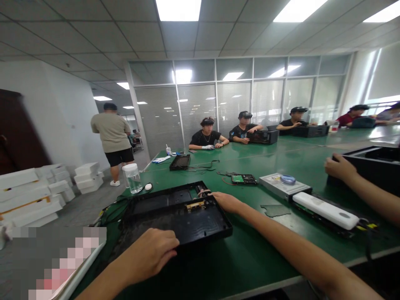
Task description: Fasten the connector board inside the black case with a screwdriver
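A flat black case (pixel 184 227) lies opened before me, its tray-like near half tilted over the far half, which has wires and a board at its right end. A brass-coloured part (pixel 195 206) sits along the near half. My left hand (pixel 154 252) is closed at the near edge of this half, fingers curled and partly hidden. At the right end, my right hand (pixel 226 202) is closed around the case's edge, its fingertips hidden behind the rim. Black cables (pixel 114 210) trail off the case's left side.
A glass jug (pixel 133 179) stands beyond the case. To the right are a hard drive (pixel 243 179), a grey metal drive (pixel 283 185) and a white oblong cover (pixel 325 210). A co-worker's hand (pixel 340 170) holds a black casing (pixel 371 166). Several people sit opposite.
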The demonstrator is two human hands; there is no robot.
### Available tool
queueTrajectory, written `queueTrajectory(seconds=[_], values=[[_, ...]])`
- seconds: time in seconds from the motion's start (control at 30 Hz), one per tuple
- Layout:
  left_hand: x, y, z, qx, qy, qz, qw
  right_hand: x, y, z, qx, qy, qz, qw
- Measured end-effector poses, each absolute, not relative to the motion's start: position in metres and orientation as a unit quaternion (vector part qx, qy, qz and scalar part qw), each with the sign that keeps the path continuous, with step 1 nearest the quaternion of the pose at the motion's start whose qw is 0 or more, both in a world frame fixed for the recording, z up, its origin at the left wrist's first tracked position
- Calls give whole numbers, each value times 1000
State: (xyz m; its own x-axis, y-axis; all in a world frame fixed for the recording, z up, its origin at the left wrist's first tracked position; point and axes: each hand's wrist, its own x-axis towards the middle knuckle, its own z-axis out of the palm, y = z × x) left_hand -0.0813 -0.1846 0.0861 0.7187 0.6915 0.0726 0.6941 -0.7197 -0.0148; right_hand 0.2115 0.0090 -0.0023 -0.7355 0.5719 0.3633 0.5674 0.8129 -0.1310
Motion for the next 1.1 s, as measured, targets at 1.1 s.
queueTrajectory(seconds=[1.1], values=[[-25,-25,5,-943,-207,-21,261,225,-2,-6,-390,-889,61,231]])
